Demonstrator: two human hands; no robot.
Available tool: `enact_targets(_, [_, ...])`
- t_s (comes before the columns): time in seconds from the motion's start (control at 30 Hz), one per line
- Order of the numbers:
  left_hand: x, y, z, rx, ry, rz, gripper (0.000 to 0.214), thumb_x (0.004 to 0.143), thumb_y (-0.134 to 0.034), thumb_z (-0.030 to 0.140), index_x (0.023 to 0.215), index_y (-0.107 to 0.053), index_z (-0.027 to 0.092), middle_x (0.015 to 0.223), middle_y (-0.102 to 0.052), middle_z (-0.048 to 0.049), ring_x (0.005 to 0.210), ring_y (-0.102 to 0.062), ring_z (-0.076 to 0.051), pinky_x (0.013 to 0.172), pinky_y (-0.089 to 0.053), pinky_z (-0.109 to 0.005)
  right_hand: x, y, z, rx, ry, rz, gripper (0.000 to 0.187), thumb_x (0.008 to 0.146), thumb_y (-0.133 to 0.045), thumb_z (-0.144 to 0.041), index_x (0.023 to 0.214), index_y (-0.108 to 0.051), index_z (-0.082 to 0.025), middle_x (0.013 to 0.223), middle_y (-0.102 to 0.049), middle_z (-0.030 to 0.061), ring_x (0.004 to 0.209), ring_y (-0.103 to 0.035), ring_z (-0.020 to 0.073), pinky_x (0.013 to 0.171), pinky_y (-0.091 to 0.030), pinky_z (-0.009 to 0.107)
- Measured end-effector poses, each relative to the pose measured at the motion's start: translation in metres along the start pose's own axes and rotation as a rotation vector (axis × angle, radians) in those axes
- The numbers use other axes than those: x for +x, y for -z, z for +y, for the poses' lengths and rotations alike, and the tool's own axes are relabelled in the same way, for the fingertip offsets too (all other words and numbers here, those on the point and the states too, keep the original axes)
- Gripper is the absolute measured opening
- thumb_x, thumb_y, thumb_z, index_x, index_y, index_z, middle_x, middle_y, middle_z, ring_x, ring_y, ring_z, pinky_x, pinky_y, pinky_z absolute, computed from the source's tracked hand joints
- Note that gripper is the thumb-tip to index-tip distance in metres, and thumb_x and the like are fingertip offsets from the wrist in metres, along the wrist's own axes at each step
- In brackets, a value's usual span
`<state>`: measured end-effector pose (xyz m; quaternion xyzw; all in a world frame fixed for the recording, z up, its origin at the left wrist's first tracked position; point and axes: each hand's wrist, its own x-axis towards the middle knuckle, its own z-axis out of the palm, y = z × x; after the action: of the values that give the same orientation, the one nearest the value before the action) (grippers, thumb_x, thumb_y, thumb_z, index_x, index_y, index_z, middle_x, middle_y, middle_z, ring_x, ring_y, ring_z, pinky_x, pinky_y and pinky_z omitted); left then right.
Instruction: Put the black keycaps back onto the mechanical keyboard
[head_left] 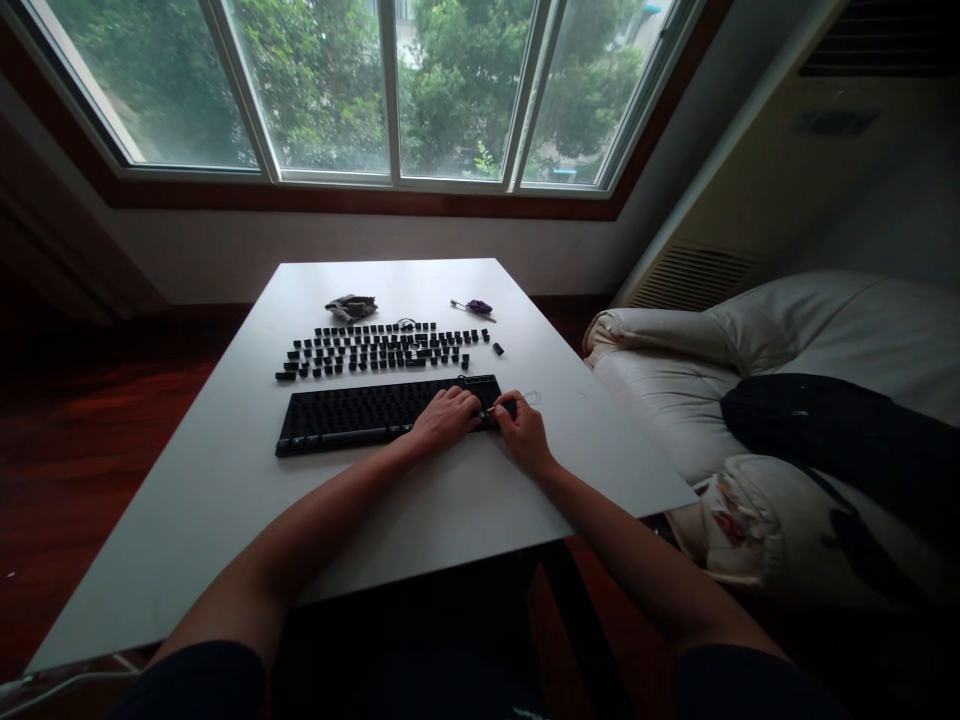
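A black keyboard (352, 412) lies across the white table, slightly angled, with most of its keycaps off. My left hand (448, 418) rests on its right part, palm down, fingers lying over the keys; the fingertips are partly hidden. At the keyboard's right end, my right hand (523, 430) is closed in a pinch around what looks like a wire keycap puller (533, 397), whose thin loop sticks out to the right. Whether a keycap is at its other end is too small to tell. Beyond the keyboard, loose black keycaps (382, 349) stand in several rows.
At the back of the white table (225, 480) lie a crumpled grey cloth (351, 307) and a purple-headed brush (478, 306). One keycap (498, 349) sits apart on the right. A pale sofa (660, 380) with a dark bag (825, 420) stands to the right.
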<state>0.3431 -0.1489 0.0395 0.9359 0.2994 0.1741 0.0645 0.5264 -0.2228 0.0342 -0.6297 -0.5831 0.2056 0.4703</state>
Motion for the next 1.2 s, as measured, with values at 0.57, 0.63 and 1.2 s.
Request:
enact_targets(0.57, [0.059,0.021,-0.067,0.116,0.374,0.109,0.016,0.089,-0.064,0.031,0.101,-0.070,0.022,0.106,-0.070,-0.0084,0.105,-0.059,-0.028,0.089,-0.044,-0.039,0.010,0.016,0.015,0.172,-0.001,0.160,0.026,0.096,-0.054,-0.044,0.109,-0.059,-0.023,0.082,-0.071,0.0032,0.069,-0.069,0.0190,0.066,-0.056,0.031])
enact_targets(0.63, [0.066,0.016,-0.071,0.145,0.416,0.083,0.015,0.087,-0.065,0.030,0.099,-0.071,0.022,0.104,-0.072,-0.0083,0.105,-0.060,-0.029,0.091,-0.043,-0.040,0.011,0.017,0.017,0.190,0.023,0.156,0.027,0.096,-0.054,-0.044,0.113,-0.058,-0.023,0.090,-0.071,0.0050,0.074,-0.068,0.0191,0.066,-0.056,0.031])
enact_targets(1.2, [0.050,0.018,-0.075,0.030,0.485,0.060,0.023,0.092,-0.058,0.034,0.109,-0.070,0.024,0.099,-0.075,-0.0050,0.095,-0.067,-0.024,0.085,-0.047,-0.033,0.017,0.022,0.019,0.450,-0.014,-0.005,0.023,0.092,-0.062,-0.042,0.102,-0.058,-0.022,0.076,-0.069,0.0012,0.063,-0.063,0.0160,0.060,-0.052,0.029])
